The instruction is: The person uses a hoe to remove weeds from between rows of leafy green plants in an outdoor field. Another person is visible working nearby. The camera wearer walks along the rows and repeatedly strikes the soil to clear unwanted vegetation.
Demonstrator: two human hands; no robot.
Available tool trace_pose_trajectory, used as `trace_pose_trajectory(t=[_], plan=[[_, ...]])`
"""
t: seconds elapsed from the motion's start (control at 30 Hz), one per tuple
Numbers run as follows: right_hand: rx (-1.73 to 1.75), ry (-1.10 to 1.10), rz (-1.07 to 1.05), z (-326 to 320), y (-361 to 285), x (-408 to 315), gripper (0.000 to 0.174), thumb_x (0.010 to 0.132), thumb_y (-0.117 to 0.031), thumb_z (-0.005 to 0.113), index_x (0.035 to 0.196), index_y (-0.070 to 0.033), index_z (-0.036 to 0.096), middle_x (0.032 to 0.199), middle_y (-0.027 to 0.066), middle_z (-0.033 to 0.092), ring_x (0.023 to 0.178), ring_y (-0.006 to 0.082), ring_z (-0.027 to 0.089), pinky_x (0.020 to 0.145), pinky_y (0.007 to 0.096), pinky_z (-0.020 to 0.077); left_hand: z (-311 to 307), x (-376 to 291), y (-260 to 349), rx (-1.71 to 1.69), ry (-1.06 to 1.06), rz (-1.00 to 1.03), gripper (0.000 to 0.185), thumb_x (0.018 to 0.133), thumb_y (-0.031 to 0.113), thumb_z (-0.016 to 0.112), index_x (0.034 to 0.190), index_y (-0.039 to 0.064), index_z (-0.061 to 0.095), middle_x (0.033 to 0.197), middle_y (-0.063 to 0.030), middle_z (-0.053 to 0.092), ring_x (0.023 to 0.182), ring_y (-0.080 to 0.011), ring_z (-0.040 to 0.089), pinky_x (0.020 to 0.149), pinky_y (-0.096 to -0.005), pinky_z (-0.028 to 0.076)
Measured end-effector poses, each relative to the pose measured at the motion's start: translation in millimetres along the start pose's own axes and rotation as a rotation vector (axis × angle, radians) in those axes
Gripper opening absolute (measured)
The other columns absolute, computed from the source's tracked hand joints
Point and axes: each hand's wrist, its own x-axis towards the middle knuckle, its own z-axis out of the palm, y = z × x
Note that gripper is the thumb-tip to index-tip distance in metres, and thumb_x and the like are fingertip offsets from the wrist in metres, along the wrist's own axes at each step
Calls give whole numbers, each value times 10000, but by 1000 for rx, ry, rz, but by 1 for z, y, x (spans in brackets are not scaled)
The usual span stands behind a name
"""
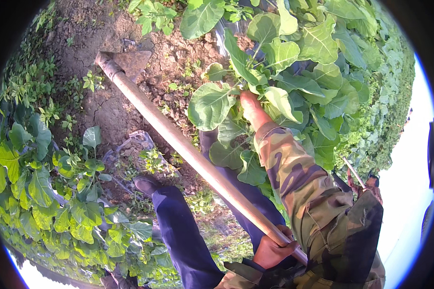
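A hoe with a long wooden handle [173, 142] lies diagonally across the view, its rusty metal blade [132, 64] over bare soil at the upper left. Near the handle's lower end, my left hand [275, 249] is closed around the wood. My right hand [251, 104], in a camouflage sleeve, reaches to the base of a broad-leaved green plant [260, 77]. Leaves hide its fingers, so its grip cannot be seen.
Cracked soil [94, 104] with small weeds [93, 81] runs between two leafy crop rows. Clear plastic film [141, 139] lies near my dark shoe [146, 184]. Another person [373, 186] is at the far right by a pole; part of someone [117, 279] shows at the bottom.
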Motion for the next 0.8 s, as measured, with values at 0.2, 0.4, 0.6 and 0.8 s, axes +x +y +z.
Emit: trace_pose_trajectory(t=[0.2, 0.4, 0.6, 0.8], plan=[[84, -143, 78, -7, -23, -111, 214, 821, -215, 543, 721, -27, 522, 580, 8, 466, 497, 97, 444, 396, 263, 330, 1, -1, 4, 58, 51, -8, 143, 668, -7, 668, 769, -24, 568, 728, -57, 585, 668, -114, 568, 593, -249, 455], [-151, -369, -226, -10, -111, -229, 303, 893, -254, 526, 780, 19, 461, 598, 110, 467, 578, 171, 448, 552, 341, 387, -1, -7, -2, 99, 160, -19, 177, 667, 16, 674, 581, -22, 524, 586, -38, 541, 574, -116, 529, 520, -286, 417], [-122, -343, -513, -22, -179, -269, 265, 867, -227, 566, 751, -48, 408, 540, 115, 456, 463, 216, 492, 462, 372, 398, -11, -5, -21, 111, 114, 62, 108, 671, -1, 632, 641, -4, 528, 604, -37, 550, 570, -109, 535, 508, -276, 428], [-245, -300, -734, -7, -207, -262, 215, 873, -161, 562, 1015, -13, 495, 709, 155, 577, 576, 220, 579, 541, 359, 446, -20, -21, -14, 24, 51, -24, 176, 722, 34, 640, 869, 16, 544, 710, -47, 560, 641, -132, 588, 530, -276, 497]])
